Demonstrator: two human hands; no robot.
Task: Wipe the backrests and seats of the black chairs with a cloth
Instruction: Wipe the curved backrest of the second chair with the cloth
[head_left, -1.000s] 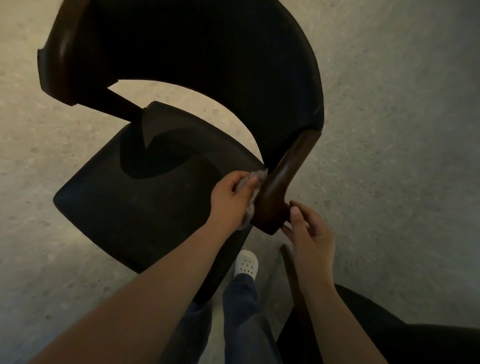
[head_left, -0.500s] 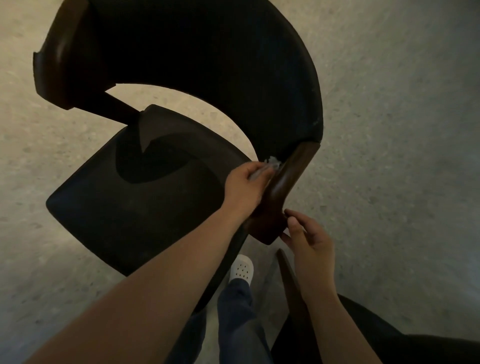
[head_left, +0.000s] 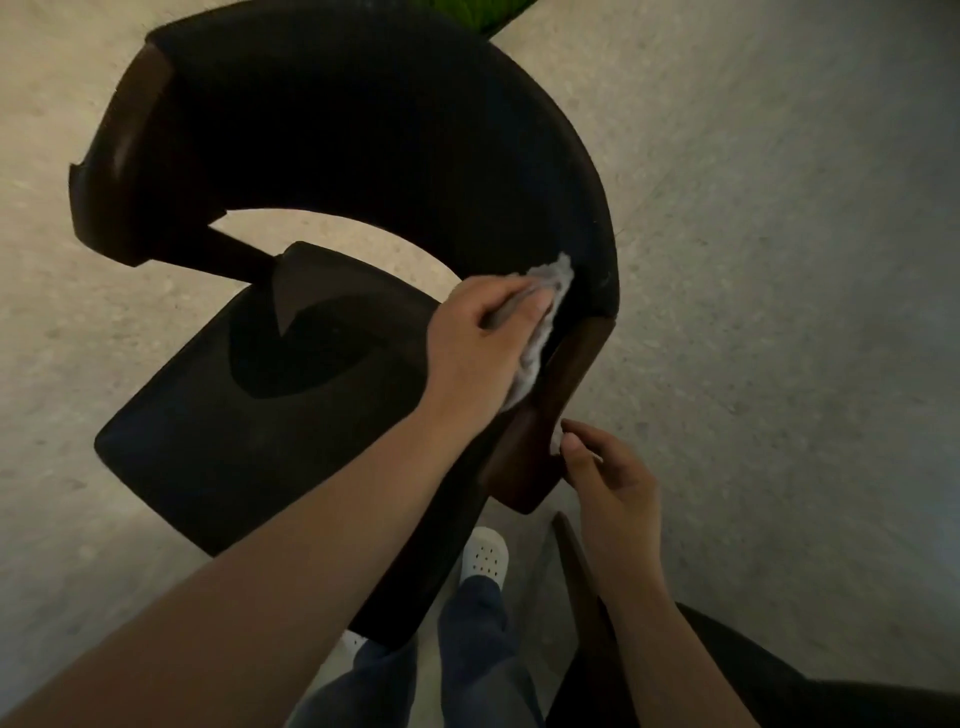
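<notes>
Pale speckled floor (head_left: 779, 260) all around. Black chair (head_left: 363, 156) filling the upper and middle view, seen from above: curved black backrest (head_left: 415, 130) arching from the upper left round to the right, ending in brown wooden arm ends, one at the upper left (head_left: 140, 104) and one near the hands (head_left: 545, 426). Black seat (head_left: 234, 441) below the arch, tilted in view, with floor showing through the gap between seat and backrest. Part of a second dark chair (head_left: 779, 686) at the lower right corner. Blue trouser legs (head_left: 467, 649) and a white perforated shoe (head_left: 485, 558) at the bottom centre, just under the seat edge. Left hand (head_left: 478, 348) closed around a grey cloth (head_left: 545, 317), pressing it against the inner face of the backrest at its right end, just above the wooden arm end. Right hand (head_left: 613, 483) loosely curled, fingertips (head_left: 571, 441) touching the outer edge of that wooden end; nothing clearly held. A sliver of green (head_left: 478, 13) at the top edge.
</notes>
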